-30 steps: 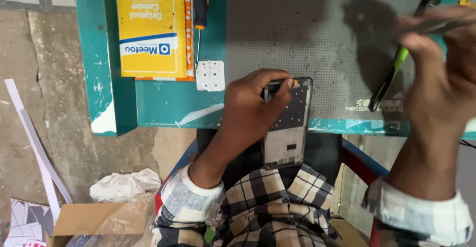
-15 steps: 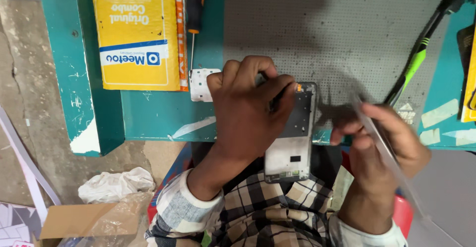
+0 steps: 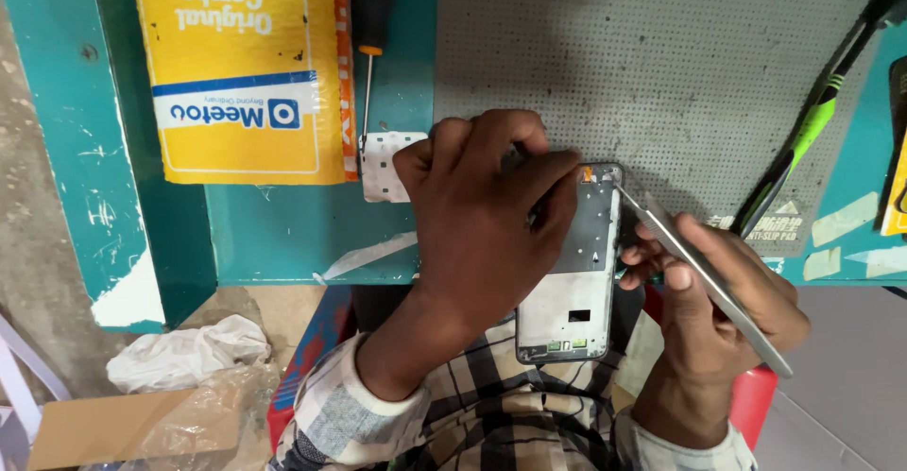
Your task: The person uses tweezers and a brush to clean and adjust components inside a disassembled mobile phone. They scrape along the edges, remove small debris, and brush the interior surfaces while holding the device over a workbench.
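A teal workbench (image 3: 283, 235) carries a grey perforated mat (image 3: 661, 65). At its near edge lies an opened phone frame (image 3: 581, 273), the left hand (image 3: 482, 216) pressing down over its left side. The right hand (image 3: 718, 310) pinches metal tweezers (image 3: 699, 277), tips at the frame's far right corner, apparently picking at a small part there; steadiness matters next.

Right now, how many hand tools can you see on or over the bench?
3. Tweezers in the right hand, tips at the phone frame; a screwdriver beside the yellow package; a green-and-black brush at the mat's right edge. Others may lie out of frame.
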